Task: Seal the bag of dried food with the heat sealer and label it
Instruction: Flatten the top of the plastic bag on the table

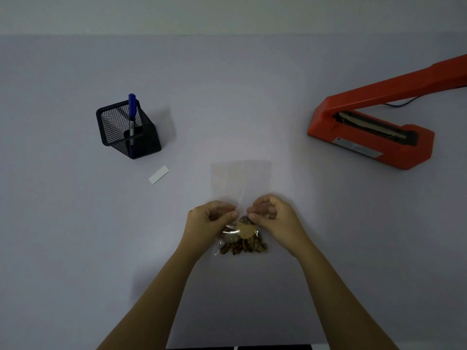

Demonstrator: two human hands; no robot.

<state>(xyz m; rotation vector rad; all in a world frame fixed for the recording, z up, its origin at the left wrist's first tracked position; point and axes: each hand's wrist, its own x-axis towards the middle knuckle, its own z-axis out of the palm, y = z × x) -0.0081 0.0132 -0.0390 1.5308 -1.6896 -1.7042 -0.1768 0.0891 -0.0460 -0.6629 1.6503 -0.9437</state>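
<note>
The person's left hand (213,218) and right hand (271,214) are both curled in tight, thumb and fingertips of each pinching the clear plastic bag (241,183) just above its filling, the two pinches set close together near the middle of the pale table (75,248). The bag lies flat there, its empty upper half stretching away from the hands and its lower end, nearest the person, bulging with brown dried food pieces (241,242). From where things stand, I would say the job has barely started: the mouth of the bag looks unsealed, though the film is so thin and faint against the table that I cannot truly tell whether its far edge is open or closed. Off to the right, well apart from the bag, the orange heat sealer (371,133) sits with its arm raised, and nothing lies on its bar. To the left, the small white rectangular label (159,174) lies bare on the table, not yet stuck to anything, and just beyond it the blue marker pen (132,114) stands in the black wire-mesh pen holder (126,130). So sealing, writing and sticking all appear still to come. The sealer's arm and dark cord run out of sight at the right edge, and the print on its plate is too small to read.
</note>
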